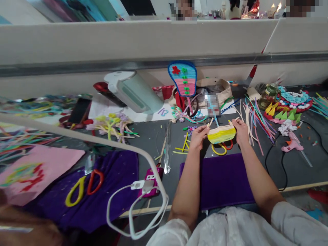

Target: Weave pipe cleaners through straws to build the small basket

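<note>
Fingers (205, 129) of the left hand (199, 138) and right hand (242, 132) are gripping the yellow piece (221, 134) near its far corners; even tension is probably keeping it flat.

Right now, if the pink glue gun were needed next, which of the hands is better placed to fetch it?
Probably the right hand: it is nearer the pink glue gun, while the left hand would have to reach past it. Both hold the yellow piece, so one must let go.

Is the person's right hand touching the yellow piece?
Touching. The head view shows the right hand pinching the yellow piece at its upper right corner.
</note>
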The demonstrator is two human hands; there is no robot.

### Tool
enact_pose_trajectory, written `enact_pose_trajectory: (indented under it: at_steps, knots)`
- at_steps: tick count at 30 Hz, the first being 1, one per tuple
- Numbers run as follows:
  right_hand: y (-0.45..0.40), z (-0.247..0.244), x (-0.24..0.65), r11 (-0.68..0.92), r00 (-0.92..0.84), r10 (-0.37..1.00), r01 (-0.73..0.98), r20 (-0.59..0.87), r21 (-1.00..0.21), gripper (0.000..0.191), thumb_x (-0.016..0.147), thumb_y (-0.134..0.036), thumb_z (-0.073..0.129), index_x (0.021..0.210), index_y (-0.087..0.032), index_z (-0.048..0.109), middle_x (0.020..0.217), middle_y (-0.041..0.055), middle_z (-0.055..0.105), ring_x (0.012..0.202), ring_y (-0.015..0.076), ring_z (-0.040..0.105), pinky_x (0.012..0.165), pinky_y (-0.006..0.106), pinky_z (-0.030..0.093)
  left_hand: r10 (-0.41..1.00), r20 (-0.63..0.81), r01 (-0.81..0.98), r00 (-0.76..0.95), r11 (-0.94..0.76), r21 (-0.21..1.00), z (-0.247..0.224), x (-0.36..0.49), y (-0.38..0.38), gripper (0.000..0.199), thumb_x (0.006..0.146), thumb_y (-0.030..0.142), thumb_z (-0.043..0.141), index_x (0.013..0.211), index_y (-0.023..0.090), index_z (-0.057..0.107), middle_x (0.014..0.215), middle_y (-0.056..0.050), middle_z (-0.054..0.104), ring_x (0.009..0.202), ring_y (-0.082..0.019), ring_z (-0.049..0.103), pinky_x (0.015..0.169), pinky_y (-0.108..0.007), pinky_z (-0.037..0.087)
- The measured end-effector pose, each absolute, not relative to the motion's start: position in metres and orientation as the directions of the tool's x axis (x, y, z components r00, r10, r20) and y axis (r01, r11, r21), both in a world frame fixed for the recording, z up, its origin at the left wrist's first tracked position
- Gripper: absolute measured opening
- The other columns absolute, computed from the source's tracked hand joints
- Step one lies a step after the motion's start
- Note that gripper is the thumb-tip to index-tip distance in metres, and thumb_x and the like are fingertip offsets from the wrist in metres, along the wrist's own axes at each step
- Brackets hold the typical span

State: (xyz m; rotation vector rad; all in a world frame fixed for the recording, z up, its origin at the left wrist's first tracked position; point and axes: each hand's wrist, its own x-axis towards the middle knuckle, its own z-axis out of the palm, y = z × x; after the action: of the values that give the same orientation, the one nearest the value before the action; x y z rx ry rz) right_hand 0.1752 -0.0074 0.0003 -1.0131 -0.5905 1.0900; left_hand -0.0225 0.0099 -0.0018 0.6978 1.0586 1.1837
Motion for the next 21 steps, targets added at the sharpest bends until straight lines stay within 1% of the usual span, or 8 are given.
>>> enact_pose_trajectory:
  at_steps: [4,8,12,15,16,18,21]
  knots:
    - [-0.008,0.001,0.177,0.081,0.356,0.928,-0.481,-0.11,-0.873,0.029,0.061,-0.038,0.08,0.072,-0.019,0.062,0.066,-0.0042,0.066,0.059,0.0106,0.061,0.061,0.024,0.048,0.944,-0.33,-0.384,0.003,0.306,0.871,-0.006,-0.021,0.011,0.042,0.045,0.037,0.09,0.076,0.015,0.071,0.063,0.001,0.064,0.053,-0.008,0.054,0.049,-0.019,0.038]
    - [-0.006,0.001,0.179,0.049,0.337,0.931,-0.49,-0.138,-0.87,0.031,0.059,-0.035,0.08,0.078,-0.018,0.063,0.067,-0.0042,0.067,0.062,0.011,0.062,0.062,0.024,0.049,0.941,-0.339,-0.396,0.019,0.319,0.861,-0.009,-0.022,0.013,0.04,0.047,0.036,0.089,0.075,0.015,0.071,0.064,0.0,0.064,0.054,-0.008,0.054,0.051,-0.02,0.04]
    - [-0.004,-0.003,0.18,0.015,0.327,0.929,-0.503,-0.174,-0.864,0.036,0.058,-0.029,0.079,0.087,-0.02,0.059,0.063,-0.0052,0.066,0.058,0.0118,0.061,0.06,0.025,0.049,0.934,-0.346,-0.429,0.096,0.352,0.832,-0.008,-0.023,0.013,0.042,0.045,0.035,0.09,0.075,0.014,0.07,0.065,0.001,0.065,0.054,-0.009,0.055,0.053,-0.021,0.044]
    - [-0.003,-0.007,0.179,0.013,0.349,0.919,-0.496,-0.185,-0.868,0.043,0.058,-0.028,0.078,0.094,-0.022,0.054,0.063,-0.0053,0.067,0.059,0.0137,0.062,0.061,0.026,0.05,0.927,-0.35,-0.452,0.137,0.373,0.81,-0.007,-0.022,0.012,0.042,0.045,0.035,0.09,0.074,0.014,0.068,0.064,0.002,0.064,0.054,-0.009,0.056,0.054,-0.022,0.046]
    - [-0.003,-0.008,0.179,0.024,0.368,0.914,-0.472,-0.172,-0.881,0.044,0.059,-0.029,0.078,0.094,-0.023,0.053,0.064,-0.0052,0.067,0.06,0.0143,0.063,0.061,0.027,0.051,0.924,-0.357,-0.457,0.135,0.377,0.806,-0.007,-0.022,0.012,0.042,0.045,0.035,0.09,0.073,0.014,0.068,0.063,0.002,0.063,0.053,-0.009,0.056,0.053,-0.022,0.046]
    - [-0.004,-0.01,0.178,0.054,0.409,0.905,-0.373,-0.112,-0.926,0.037,0.063,-0.033,0.075,0.091,-0.023,0.054,0.066,-0.0047,0.066,0.061,0.0144,0.062,0.06,0.027,0.049,0.922,-0.371,-0.462,0.109,0.378,0.802,-0.009,-0.02,0.012,0.043,0.045,0.036,0.09,0.073,0.015,0.067,0.06,0.003,0.062,0.052,-0.009,0.055,0.051,-0.021,0.045]
    - [-0.006,-0.012,0.179,0.085,0.431,0.902,-0.126,0.023,-0.988,0.025,0.071,-0.041,0.069,0.082,-0.02,0.06,0.067,-0.0022,0.064,0.061,0.0133,0.058,0.058,0.025,0.046,0.928,-0.368,-0.471,0.057,0.35,0.81,-0.013,-0.017,0.013,0.044,0.044,0.038,0.09,0.073,0.014,0.067,0.058,0.004,0.06,0.049,-0.008,0.053,0.048,-0.021,0.043]
